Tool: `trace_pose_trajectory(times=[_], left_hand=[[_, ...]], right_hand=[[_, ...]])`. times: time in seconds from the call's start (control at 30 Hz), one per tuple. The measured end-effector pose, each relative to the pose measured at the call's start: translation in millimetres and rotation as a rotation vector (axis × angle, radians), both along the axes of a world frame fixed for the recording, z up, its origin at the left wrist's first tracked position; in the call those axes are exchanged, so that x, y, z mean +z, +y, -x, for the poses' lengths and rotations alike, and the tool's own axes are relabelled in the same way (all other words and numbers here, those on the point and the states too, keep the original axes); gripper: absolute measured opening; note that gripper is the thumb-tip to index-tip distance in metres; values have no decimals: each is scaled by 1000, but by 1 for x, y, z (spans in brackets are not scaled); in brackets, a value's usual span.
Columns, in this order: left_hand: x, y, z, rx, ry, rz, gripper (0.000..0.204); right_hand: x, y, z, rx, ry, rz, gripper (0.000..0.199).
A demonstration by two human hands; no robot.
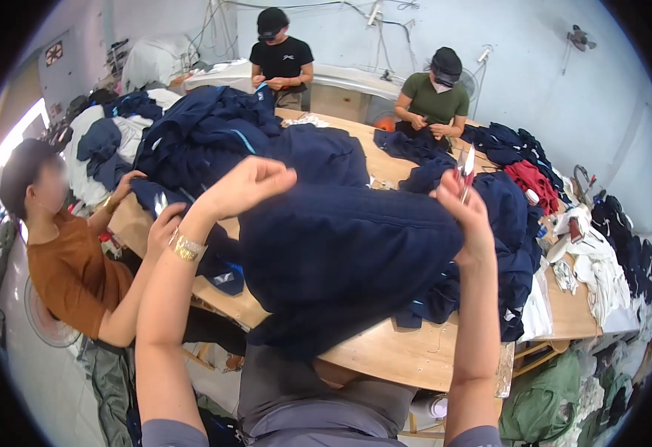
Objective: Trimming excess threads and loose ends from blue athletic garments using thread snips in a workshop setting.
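Observation:
A dark navy garment hangs stretched between my hands above the near side of the table, its seamed edge on top and its lower part drooping past the table edge. My left hand is closed at the garment's upper left corner, fingertips pinched; the cloth between them is partly hidden. My right hand grips the upper right corner. Small red-handled thread snips also sit in that hand, blades pointing up and away from the cloth.
A large navy garment pile covers the wooden table at left; more navy garments lie at right. Beside me on the left, a person in a brown top handles cloth and snips. Two people work across the table. White cloth lies far right.

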State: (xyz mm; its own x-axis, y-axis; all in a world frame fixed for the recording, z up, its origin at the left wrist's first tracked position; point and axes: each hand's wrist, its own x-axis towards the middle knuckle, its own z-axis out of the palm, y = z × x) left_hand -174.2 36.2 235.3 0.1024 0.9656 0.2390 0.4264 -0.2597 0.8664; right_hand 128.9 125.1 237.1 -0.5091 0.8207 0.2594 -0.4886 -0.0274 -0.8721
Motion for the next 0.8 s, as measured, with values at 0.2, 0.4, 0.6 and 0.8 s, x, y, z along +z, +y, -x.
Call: trace_pose_trajectory(times=[0.2,0.4,0.6,0.8], left_hand=[[15,-10,14,152,603,-21,50],[64,-11,22,639,1249,-875,51],[96,-20,19,890,1446,-1129,40],[32,-54,-42,939,1372,-1031,23]], right_hand=[[42,90,-48,-571,-586,-1112,14],[84,77,-60,-928,-727,-1209,18],[104,66,-58,-1045,-589,-1295,16],[13,42,-66,-1115,-284,-1710,20]])
